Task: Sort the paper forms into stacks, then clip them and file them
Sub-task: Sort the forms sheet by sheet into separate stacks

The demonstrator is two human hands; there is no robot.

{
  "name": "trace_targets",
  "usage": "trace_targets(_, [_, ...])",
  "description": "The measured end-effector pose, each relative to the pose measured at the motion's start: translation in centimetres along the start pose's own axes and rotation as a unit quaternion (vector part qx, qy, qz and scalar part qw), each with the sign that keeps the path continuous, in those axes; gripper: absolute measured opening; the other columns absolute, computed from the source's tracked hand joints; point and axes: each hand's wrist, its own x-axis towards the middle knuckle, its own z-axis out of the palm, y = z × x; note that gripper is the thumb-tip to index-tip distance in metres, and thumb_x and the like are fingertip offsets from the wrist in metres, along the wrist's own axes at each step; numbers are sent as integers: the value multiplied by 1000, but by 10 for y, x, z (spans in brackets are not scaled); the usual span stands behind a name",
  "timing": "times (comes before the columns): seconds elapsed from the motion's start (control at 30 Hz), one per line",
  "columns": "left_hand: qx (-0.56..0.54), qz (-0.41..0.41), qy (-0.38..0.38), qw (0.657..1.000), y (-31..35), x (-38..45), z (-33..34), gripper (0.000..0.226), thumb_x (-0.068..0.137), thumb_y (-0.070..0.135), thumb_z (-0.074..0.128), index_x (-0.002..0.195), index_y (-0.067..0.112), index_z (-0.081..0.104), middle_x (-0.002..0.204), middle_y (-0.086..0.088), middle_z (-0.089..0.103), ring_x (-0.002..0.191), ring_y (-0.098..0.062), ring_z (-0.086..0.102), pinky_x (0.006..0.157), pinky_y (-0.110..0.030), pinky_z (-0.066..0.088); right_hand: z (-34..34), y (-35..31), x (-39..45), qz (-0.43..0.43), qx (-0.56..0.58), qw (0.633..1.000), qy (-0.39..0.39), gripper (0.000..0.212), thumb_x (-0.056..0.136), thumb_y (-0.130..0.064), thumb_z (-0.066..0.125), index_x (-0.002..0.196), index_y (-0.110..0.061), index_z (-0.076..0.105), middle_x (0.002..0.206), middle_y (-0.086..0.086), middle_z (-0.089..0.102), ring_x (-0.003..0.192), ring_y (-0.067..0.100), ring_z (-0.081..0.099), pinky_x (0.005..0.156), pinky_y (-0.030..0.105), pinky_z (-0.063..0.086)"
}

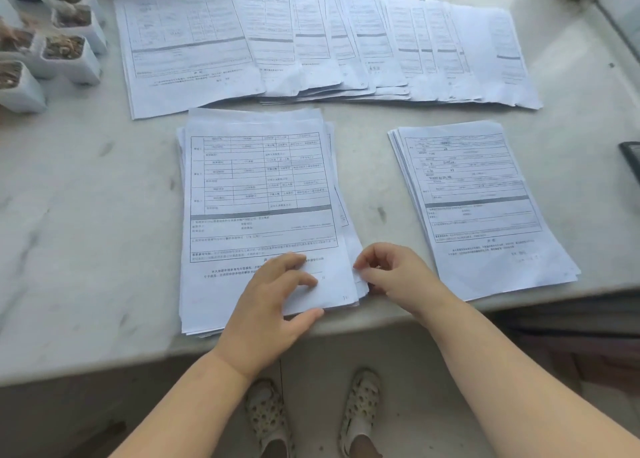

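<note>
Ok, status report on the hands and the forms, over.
Left hand flat on near stack. Right hand pinching that stack's right edge. No clip visible. Nothing in the way.

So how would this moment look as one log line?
left hand: pressing near stack | right hand: pinching its edge | right stack: untouched

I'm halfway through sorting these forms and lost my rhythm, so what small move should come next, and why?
Probably lift the top sheet off the near stack. The left hand rests on its lower edge, and the right hand pinches its bottom right corner, as if separating one sheet to sort.
</note>
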Motion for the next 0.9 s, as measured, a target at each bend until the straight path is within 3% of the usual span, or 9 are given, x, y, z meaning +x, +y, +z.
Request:
trace_targets(0.17, [15, 1, 19, 1000, 1, 3, 4, 35, 74, 49, 62, 98, 24, 67, 130, 9, 52, 125, -4, 41, 104, -5, 21, -3, 0, 4, 25, 50, 998, -40, 22, 86, 9, 54, 81, -11, 60, 73, 3, 59, 66, 18, 55, 65, 28, 51])
trace_targets(0.33, [15, -4, 33, 999, 3, 1, 6, 36, 74, 50, 63, 98, 24, 68, 130, 11, 53, 126, -2, 41, 107, -9, 23, -8, -3, 6, 40, 68, 995, -68, 5, 90, -10, 63, 86, -13, 62, 80, -3, 66, 65, 10, 64, 71, 26, 55])
trace_targets(0.5, [57, 6, 45, 997, 4, 0, 13, 33, 78, 48, 59, 97, 23, 68, 129, 12, 51, 128, -7, 40, 113, -14, 15, 2, -2, 4, 15, 139, 979, -147, 26, 88, 7, 60, 89, -16, 50, 90, 9, 63, 77, 19, 63, 66, 26, 54])
trace_targets(0.67, [35, -20, 73, 997, 7, -3, 18, 34, 77, 49, 58, 99, 24, 68, 132, 15, 49, 130, -1, 38, 115, -15, 10, 5, 0, 8, -2, 155, 978, -141, 30, 88, 12, 56, 91, -18, 50, 83, 6, 65, 67, 17, 62, 59, 24, 52])
trace_targets(0.9, [-19, -29, 67, 997, 6, -1, 12, 34, 76, 52, 57, 95, 27, 71, 130, 16, 54, 128, 9, 37, 113, -11, 13, 15, 3, 10, -21, 152, 985, -81, 28, 85, 4, 65, 88, -19, 50, 87, 11, 66, 70, 20, 59, 58, 27, 47])
